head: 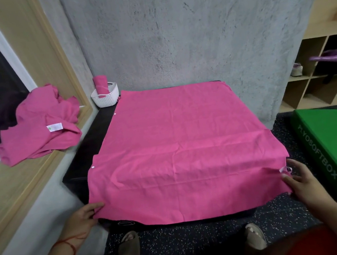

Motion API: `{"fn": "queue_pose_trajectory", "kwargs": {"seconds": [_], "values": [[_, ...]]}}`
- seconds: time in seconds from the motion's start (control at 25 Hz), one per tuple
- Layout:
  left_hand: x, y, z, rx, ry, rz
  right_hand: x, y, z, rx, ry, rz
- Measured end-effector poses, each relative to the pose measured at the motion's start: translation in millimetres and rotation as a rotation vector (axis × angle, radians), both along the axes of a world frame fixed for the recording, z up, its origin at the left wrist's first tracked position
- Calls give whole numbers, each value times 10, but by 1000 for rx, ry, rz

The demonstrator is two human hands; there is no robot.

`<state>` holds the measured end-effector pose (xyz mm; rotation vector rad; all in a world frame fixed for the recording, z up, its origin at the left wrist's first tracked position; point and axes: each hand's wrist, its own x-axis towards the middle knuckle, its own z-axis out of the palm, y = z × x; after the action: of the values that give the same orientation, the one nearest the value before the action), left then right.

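From the head camera we're looking down on the pink cloth [181,138], spread flat over a low black platform [94,138], and here is the thing to watch: the whole sheet lies ahead of both hands, running away from us toward the grey wall [175,34], while its near edge stretches left to right between them. The left hand [83,217] is at the near left corner, fingers curled and pinching that corner. The right hand [307,186] sits at the near right corner, spread and fairly straight, touching the edge by a small clear loop (we see no firm pinch there). Each hand is nearest its own corner, so we'd judge that any fold goes forward, away from the body, with both corners carried together. A band already lies doubled across the near part. Off to the left, a heap of pink cloths [40,127] rests on the sill, and a white basket [107,98] holds one rolled cloth [100,83].
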<state>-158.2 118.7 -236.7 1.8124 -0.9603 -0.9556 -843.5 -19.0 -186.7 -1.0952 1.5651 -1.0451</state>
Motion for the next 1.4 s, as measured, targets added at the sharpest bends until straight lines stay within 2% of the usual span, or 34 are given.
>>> {"fn": "queue_pose_trajectory", "kwargs": {"seconds": [0.16, 0.28, 0.36, 0.48, 0.56, 0.72, 0.88, 1.0, 1.16, 1.4], "values": [[-1, -5, -10, -24, -122, 56, -66, 2, -5, 29, -128, 44], [-70, 9, 58, -15, -107, 105, -83, 54, 9, -10, 14, 158], [-168, 8, 149, -83, -229, 138, -49, 94, 37, -52, 125, 165], [-235, 12, 349, -130, -379, 163, 48, 80, 144, -126, 148, 62], [-234, -31, 554, -136, -402, 173, 133, 27, 310, -159, 109, 31], [-176, -386, 1040, -133, -322, 230, 220, -299, 729, -163, 70, -58], [-64, -940, 1559, -124, 43, 340, 256, -840, 1190, -160, -68, -142], [29, -1362, 1864, -188, 178, 330, 345, -1367, 1402, -160, -159, -170], [246, -2022, 1971, -201, 198, 297, 420, -2122, 1599, -137, -160, -178], [834, -3730, 2015, -193, 196, 341, 759, -3742, 1688, -143, -231, -225]]}}
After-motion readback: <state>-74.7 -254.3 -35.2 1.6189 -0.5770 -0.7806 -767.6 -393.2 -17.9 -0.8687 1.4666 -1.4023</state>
